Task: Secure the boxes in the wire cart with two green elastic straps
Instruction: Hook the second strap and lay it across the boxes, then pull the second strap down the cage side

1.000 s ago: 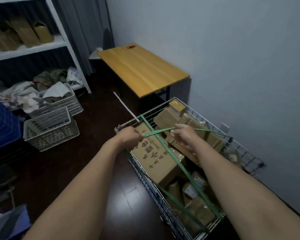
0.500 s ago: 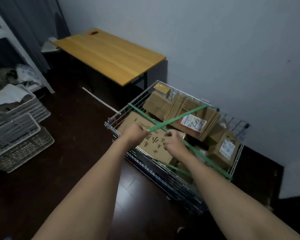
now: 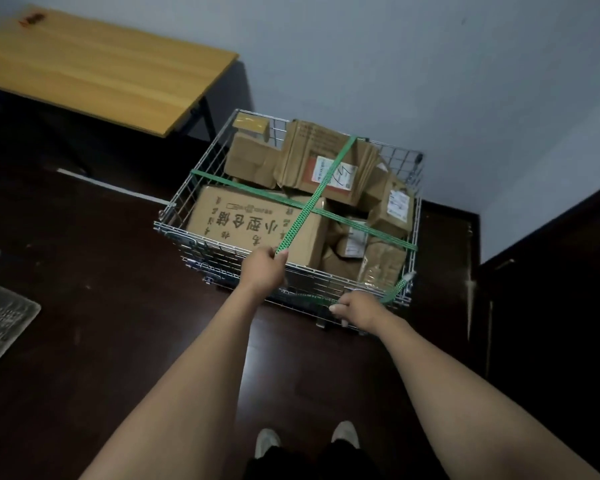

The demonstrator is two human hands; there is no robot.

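Observation:
A wire cart (image 3: 174,216) stands on the dark floor against the wall, filled with cardboard boxes; the biggest box (image 3: 253,223) lies at its near left. One green strap (image 3: 361,226) runs taut from the left rim to the right rim. A second green strap (image 3: 321,188) crosses over it from the far rim toward me. My left hand (image 3: 262,270) is closed on this second strap at the cart's near rim. My right hand (image 3: 357,308) grips the strap's loose end low on the cart's near side, and the end reaches the near right corner.
A wooden table (image 3: 94,64) stands at the far left against the wall. White plastic baskets (image 3: 0,323) sit at the left edge. A dark door or cabinet (image 3: 551,271) lies to the right of the cart. My shoes (image 3: 343,434) show at the bottom.
The view has swung so I face the cart's near side. Both hands drew the second strap across the boxes to the near rim; my right hand dropped lower and to the right.

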